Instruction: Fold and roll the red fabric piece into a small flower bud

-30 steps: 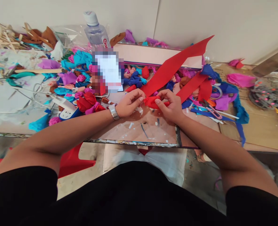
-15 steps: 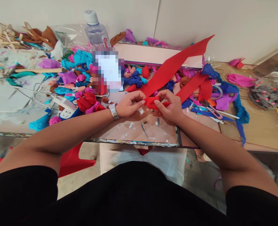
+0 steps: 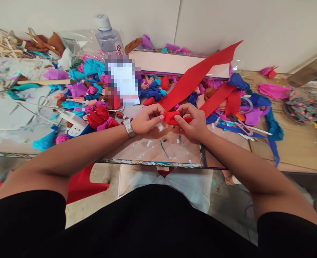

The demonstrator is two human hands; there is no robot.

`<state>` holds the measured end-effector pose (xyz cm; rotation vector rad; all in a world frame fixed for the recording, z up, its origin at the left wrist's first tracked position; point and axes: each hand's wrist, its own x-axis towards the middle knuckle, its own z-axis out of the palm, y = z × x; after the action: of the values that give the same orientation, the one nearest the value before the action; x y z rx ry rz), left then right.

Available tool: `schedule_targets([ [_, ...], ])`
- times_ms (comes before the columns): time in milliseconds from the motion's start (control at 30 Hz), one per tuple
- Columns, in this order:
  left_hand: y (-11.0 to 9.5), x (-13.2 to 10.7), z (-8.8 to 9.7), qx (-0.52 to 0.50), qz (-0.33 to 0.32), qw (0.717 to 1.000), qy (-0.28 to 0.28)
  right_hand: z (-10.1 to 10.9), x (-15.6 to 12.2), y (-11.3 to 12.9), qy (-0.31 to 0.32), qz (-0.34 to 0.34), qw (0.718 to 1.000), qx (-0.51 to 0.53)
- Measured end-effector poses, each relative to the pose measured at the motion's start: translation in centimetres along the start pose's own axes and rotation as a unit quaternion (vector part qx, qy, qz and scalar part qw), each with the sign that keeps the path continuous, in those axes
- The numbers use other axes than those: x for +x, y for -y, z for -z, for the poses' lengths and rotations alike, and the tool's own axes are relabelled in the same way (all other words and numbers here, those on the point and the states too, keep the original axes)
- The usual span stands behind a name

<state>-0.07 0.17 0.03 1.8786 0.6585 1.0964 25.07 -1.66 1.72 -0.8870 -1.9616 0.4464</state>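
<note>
Both hands meet over the middle of the low table. My left hand, with a metal watch on its wrist, pinches the left side of a rolled-up end of a red fabric strip. My right hand grips the same red roll from the right, fingers curled round it. From the roll the strip runs up and to the right, ending in a point near the wall. A second red band runs from my right hand toward the right.
Rolled fabric buds in red, pink, blue and teal lie heaped left of my hands. A water bottle stands at the back. Wooden sticks pile far left. Scissors and blue and purple scraps lie to the right. A long pink-rimmed box sits by the wall.
Both hands keep working the red roll in place; fingers shifted slightly and the roll looks a little tighter. Nothing else moved.
</note>
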Motion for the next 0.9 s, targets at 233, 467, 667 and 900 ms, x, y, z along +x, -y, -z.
schedule_targets([
  [233,-0.83,0.33,-0.1,-0.006,-0.025,1.0,-0.002,0.02,-0.05,-0.09,0.008,0.009,1.0,-0.016],
  [467,-0.68,0.41,-0.16,-0.008,-0.026,1.0,-0.003,-0.03,0.0,-0.17,0.009,0.01,1.0,-0.023],
  [667,-0.4,0.33,-0.22,-0.017,-0.008,1.0,-0.021,0.03,-0.07,-0.22,0.005,0.007,1.0,-0.013],
  [900,-0.42,0.38,-0.22,-0.02,0.007,0.999,-0.04,0.13,0.0,-0.02,0.001,-0.004,1.0,-0.016],
])
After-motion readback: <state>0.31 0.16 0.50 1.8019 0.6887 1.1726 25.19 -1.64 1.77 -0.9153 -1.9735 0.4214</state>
